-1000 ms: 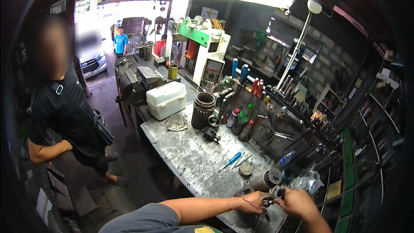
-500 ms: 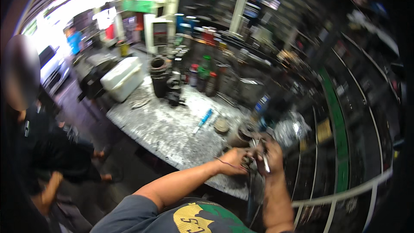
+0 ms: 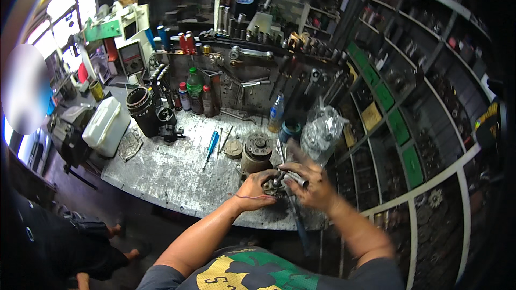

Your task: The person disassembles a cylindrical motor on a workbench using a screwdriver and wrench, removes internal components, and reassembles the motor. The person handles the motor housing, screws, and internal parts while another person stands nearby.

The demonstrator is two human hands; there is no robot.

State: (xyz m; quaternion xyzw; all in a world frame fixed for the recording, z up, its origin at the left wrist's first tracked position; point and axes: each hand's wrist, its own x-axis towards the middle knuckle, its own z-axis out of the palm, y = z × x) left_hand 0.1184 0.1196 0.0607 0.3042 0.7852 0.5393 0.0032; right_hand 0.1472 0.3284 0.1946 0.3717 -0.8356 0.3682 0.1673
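At the bench's right front, my left hand (image 3: 257,191) is closed around the head end of a ratchet wrench (image 3: 296,214), whose dark bluish handle hangs down past the bench edge. My right hand (image 3: 314,183), partly smeared by motion, grips a silver socket (image 3: 296,179) close to that head. Whether socket and ratchet are joined, I cannot tell. Just behind my hands stands a round metal pump-like part (image 3: 257,153) with a holed top face. A silver rod-like tool (image 3: 280,151) leans beside it. To its left lies a flat round cap (image 3: 233,149).
On the metal bench (image 3: 172,166) are a blue screwdriver (image 3: 211,147), a dark cylindrical housing (image 3: 142,113), bottles (image 3: 195,94), a plastic bag (image 3: 322,131) and a white box (image 3: 106,126). Parts shelves (image 3: 398,123) flank the right. Another person (image 3: 59,247) is at lower left.
My view has swung to the right and steadied, so the bench sits further left. Both hands stay together by the pump-like part; the right hand's fingers have spread and shifted around the socket.
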